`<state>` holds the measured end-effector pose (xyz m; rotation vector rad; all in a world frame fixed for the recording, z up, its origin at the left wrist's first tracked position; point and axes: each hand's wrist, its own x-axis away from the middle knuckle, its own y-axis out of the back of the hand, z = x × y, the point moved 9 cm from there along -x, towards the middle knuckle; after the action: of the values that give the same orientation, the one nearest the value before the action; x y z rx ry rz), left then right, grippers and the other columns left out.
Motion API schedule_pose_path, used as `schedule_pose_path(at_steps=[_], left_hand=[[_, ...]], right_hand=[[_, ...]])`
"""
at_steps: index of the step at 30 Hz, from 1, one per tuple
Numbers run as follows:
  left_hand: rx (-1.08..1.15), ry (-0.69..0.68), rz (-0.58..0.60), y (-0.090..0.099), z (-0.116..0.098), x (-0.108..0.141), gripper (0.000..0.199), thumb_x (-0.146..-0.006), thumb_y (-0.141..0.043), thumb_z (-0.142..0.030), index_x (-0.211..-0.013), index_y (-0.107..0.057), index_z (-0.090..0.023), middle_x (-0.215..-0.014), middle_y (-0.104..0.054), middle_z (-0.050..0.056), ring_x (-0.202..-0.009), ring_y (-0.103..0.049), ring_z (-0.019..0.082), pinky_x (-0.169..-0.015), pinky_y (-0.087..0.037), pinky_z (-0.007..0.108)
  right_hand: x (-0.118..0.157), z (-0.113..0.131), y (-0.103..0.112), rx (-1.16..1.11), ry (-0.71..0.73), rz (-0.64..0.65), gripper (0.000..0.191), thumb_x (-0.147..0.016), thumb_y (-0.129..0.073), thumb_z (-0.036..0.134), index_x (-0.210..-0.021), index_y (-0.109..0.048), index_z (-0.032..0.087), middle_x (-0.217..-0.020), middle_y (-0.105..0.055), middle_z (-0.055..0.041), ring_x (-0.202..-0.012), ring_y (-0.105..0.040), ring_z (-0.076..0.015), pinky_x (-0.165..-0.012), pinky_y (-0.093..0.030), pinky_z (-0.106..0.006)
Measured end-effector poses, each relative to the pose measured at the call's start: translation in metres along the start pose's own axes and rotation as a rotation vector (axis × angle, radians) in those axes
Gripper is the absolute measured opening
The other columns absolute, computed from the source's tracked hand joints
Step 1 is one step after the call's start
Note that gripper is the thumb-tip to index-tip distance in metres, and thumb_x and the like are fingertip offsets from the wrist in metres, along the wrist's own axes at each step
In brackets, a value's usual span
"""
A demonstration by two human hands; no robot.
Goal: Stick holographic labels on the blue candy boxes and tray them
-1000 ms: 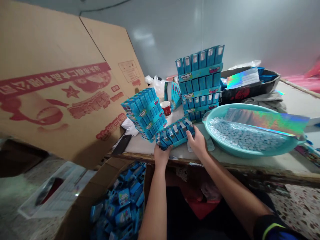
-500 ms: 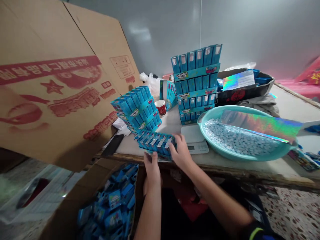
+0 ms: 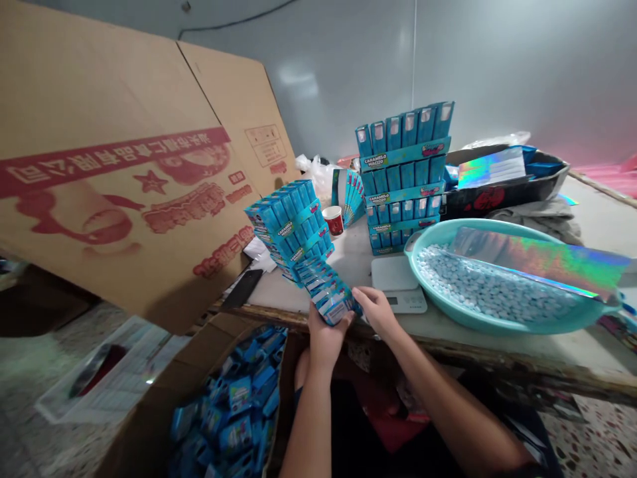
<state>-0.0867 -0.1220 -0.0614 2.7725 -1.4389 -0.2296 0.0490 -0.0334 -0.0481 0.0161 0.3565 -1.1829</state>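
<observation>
A row of small blue candy boxes [image 3: 324,289] slants over the table's front edge, its near end tipped toward me. My left hand [image 3: 327,332] is closed around that near end from below, thumb on the right side. The fingers of my right hand [image 3: 374,307] are bent and pressed at the row's right corner; their tips are partly hidden. Just behind the row rises a shorter stack of filled candy trays [image 3: 293,222]. Farther right stands a taller stack of candy trays [image 3: 405,176], lettered "CARAMELO MACIZO". A small white scale [image 3: 398,285] lies right of my right hand.
A turquoise basin [image 3: 497,322] of pale candies holds a shiny holographic sheet [image 3: 542,259]. Below the table edge, an open carton [image 3: 144,405] contains loose blue boxes. A large cardboard box [image 3: 124,86] leans at left. A red cup [image 3: 333,220] and dark phone [image 3: 243,288] sit on the table.
The row of candy boxes has turned so its near end points at me. My left hand has gone from its front side to gripping that end. The view has shifted slightly.
</observation>
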Motion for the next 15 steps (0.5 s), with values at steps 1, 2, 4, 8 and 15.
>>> schedule_pose_path(at_steps=[1,2,4,8,15], left_hand=[[0.007,-0.001,0.031,0.004,-0.003,0.001,0.071,-0.058,-0.092,-0.030,-0.122,-0.061,-0.023,-0.115,-0.072,0.013,-0.106,-0.070,0.034,-0.098,-0.054,0.051],[0.010,0.000,0.076,0.007,-0.006,0.001,0.067,-0.057,-0.092,-0.026,-0.118,-0.064,-0.023,-0.109,-0.074,0.012,-0.099,-0.072,0.032,-0.095,-0.056,0.049],[0.008,0.030,0.198,0.010,-0.010,-0.005,0.064,-0.052,-0.093,-0.020,-0.111,-0.069,-0.023,-0.107,-0.075,0.012,-0.095,-0.072,0.031,-0.093,-0.057,0.049],[-0.058,0.105,0.436,0.013,-0.015,-0.033,0.064,-0.044,-0.094,-0.014,-0.104,-0.073,-0.020,-0.108,-0.076,0.012,-0.102,-0.070,0.032,-0.102,-0.051,0.053],[-0.075,-0.020,0.105,0.036,-0.016,-0.062,0.077,-0.042,-0.091,-0.008,-0.114,-0.066,-0.021,-0.127,-0.067,0.012,-0.135,-0.052,0.034,-0.118,-0.035,0.046]], right_hand=[[0.011,0.002,0.002,0.020,0.019,-0.018,0.034,-0.090,-0.061,0.048,-0.091,-0.079,0.019,-0.095,-0.080,-0.0085,-0.093,-0.074,-0.0287,-0.086,-0.059,-0.041],[0.022,0.005,0.003,0.055,0.053,-0.030,0.033,-0.090,-0.062,0.046,-0.101,-0.079,0.020,-0.106,-0.079,-0.0093,-0.101,-0.073,-0.0298,-0.092,-0.058,-0.044],[0.043,0.014,0.003,0.159,0.147,-0.029,0.036,-0.090,-0.065,0.040,-0.120,-0.075,0.023,-0.126,-0.073,-0.0108,-0.118,-0.069,-0.0310,-0.104,-0.053,-0.049],[0.065,0.032,-0.005,0.342,0.291,0.078,0.036,-0.091,-0.064,0.032,-0.125,-0.073,0.022,-0.137,-0.066,-0.0143,-0.126,-0.065,-0.0302,-0.107,-0.052,-0.049],[0.097,0.062,0.050,0.437,0.500,-0.010,0.024,-0.096,-0.054,0.020,-0.102,-0.077,0.027,-0.109,-0.078,-0.0087,-0.101,-0.074,-0.0245,-0.090,-0.062,-0.042]])
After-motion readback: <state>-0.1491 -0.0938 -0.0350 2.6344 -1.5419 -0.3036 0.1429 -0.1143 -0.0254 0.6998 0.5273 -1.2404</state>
